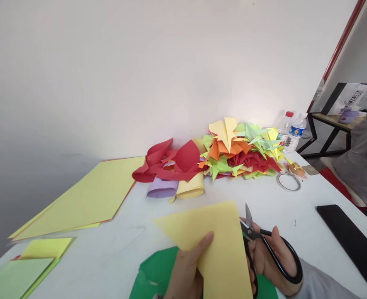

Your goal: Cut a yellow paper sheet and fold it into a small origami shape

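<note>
Here, a yellow sheet (223, 245) is held above a white table (99, 270) by the left hand (188, 265), its thumb pressed against the paper's face. Just right of the sheet, the right hand (272, 259) grips black-handled scissors (252, 235), their blades parted and pointing away from the person. Green paper (156, 270) lies beneath the sheet. Beyond the sheet are curled red paper (183, 160) and a heap (233, 158) of colourful folded paper. Well right of the sheet lies a long black object (351, 249).
</note>
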### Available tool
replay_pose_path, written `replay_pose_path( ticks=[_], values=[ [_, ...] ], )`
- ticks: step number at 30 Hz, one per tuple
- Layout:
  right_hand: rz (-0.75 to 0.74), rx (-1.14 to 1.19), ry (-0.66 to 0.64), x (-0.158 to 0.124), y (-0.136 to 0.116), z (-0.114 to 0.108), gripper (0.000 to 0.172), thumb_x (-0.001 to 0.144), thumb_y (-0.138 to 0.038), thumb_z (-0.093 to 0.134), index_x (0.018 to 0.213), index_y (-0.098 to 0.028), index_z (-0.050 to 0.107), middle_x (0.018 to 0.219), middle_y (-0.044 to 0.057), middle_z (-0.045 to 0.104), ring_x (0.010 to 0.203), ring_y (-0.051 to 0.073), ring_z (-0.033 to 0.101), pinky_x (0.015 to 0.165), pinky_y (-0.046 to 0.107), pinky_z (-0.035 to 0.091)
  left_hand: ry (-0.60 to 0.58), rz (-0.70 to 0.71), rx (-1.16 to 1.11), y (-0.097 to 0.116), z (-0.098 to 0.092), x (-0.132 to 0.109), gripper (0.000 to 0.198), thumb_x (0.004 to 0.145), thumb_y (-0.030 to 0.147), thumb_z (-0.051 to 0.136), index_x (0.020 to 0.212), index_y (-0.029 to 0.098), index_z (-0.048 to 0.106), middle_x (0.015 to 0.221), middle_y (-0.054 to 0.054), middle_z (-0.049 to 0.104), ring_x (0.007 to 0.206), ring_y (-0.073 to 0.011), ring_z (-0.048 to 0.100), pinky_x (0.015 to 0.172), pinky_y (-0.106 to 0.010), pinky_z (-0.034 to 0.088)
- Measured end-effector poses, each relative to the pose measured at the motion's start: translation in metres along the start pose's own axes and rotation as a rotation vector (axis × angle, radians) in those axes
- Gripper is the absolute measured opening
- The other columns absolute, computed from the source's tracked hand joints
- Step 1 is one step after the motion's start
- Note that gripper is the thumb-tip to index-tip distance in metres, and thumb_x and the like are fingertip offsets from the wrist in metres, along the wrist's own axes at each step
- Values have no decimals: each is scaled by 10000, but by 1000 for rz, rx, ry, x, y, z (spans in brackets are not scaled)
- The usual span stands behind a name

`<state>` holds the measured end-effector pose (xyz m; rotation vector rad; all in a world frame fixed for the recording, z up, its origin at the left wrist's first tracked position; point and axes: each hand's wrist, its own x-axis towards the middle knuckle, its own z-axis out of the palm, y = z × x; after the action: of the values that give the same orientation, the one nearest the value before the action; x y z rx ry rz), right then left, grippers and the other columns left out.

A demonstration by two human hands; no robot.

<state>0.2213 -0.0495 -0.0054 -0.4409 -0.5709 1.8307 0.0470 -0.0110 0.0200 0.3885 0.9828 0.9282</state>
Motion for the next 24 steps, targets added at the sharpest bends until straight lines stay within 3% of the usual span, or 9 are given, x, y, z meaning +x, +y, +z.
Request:
replay_pose_path(
  ticks=[6,16,24],
  values=[
    [-37,-44,37,0,-4,11,743,794,-728,457,1280,-167,490,695,44,627,551,148,567,508,243,462,92,64,-11,-1,3,0,683,613,237,822,1239,126,573,993,-130,735,917,-324,693,818,-418,566],
    [3,-91,-7,-1,-5,14,802,758,-773,433,1326,-206,405,927,118,663,761,247,644,607,338,502,42,65,36,-3,5,-6,683,609,286,826,1232,141,588,1074,-137,714,939,-339,684,827,-437,560],
    [-14,-68,44,1,2,8,797,754,-788,422,1296,-204,404,876,86,651,649,198,627,530,292,482,14,-4,47,-2,4,-4,624,617,307,816,1174,100,625,937,-153,744,888,-351,695,774,-444,563]
  ],
)
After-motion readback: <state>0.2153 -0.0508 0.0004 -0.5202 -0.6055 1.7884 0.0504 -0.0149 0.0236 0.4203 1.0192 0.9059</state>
